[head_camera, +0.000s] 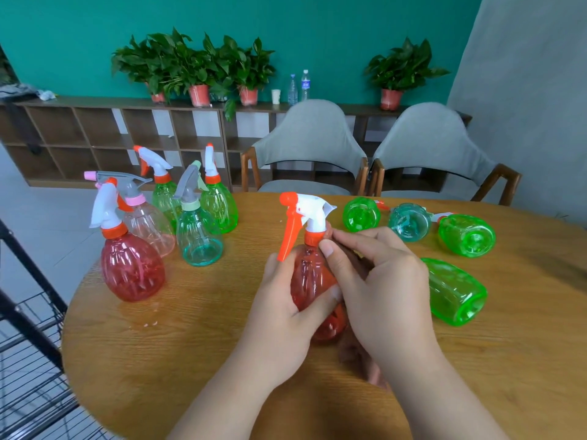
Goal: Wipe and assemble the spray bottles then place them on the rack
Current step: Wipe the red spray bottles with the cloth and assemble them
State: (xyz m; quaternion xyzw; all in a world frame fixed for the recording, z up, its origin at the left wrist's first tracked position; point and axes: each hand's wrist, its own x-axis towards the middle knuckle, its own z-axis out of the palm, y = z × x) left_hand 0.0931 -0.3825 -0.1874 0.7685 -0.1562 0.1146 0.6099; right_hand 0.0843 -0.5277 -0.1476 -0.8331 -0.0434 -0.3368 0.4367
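Red bottle (309, 281) is held tilted over the table (190, 344), left hand (279, 309) wrapped round its body, right hand (381, 281) pinching the collar (313, 239). I'd keep the body steady and twist only the collar till snug.

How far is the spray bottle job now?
Done, it seems: five assembled bottles stand at the left of the table. In hand: the left hand grips a red bottle while the right hand pinches its orange collar. Left: four bottles lie on their sides at the right, and the visible part of the wire rack holds no bottle yet.
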